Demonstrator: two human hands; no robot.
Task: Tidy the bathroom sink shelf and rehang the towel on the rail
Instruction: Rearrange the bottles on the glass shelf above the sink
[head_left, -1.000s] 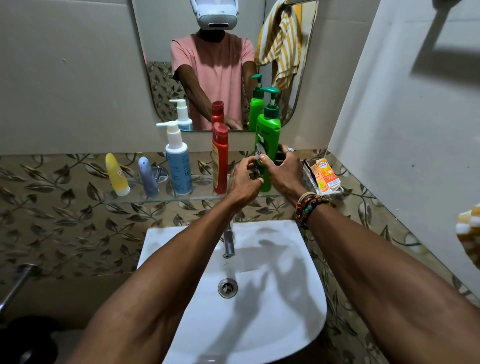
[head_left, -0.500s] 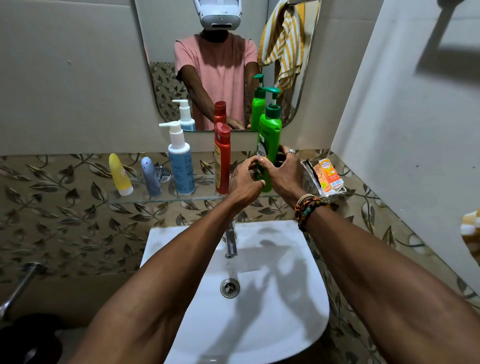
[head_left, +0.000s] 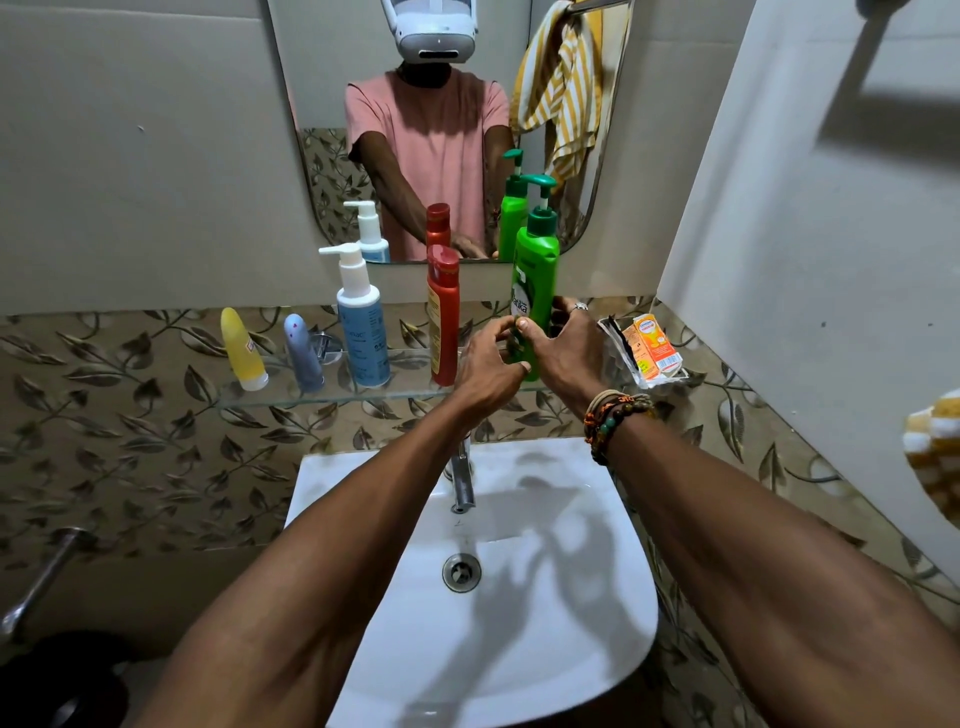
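A tall green pump bottle stands upright on the glass shelf above the sink. My right hand grips its lower body from the right. My left hand curls around it from the left, fingertips at its label. Left of it stand a red bottle, a white-and-blue pump bottle, a small grey-blue bottle and a yellow one. A yellow-striped towel shows at the right edge, and its reflection hangs in the mirror.
An orange carton lies on crumpled packets at the shelf's right end. Below is the white sink with a chrome tap. The mirror hangs behind the shelf. A white wall stands close on the right.
Both hands stay on the green bottle. My left hand's fingers have shifted slightly on it. The view has drifted a little.
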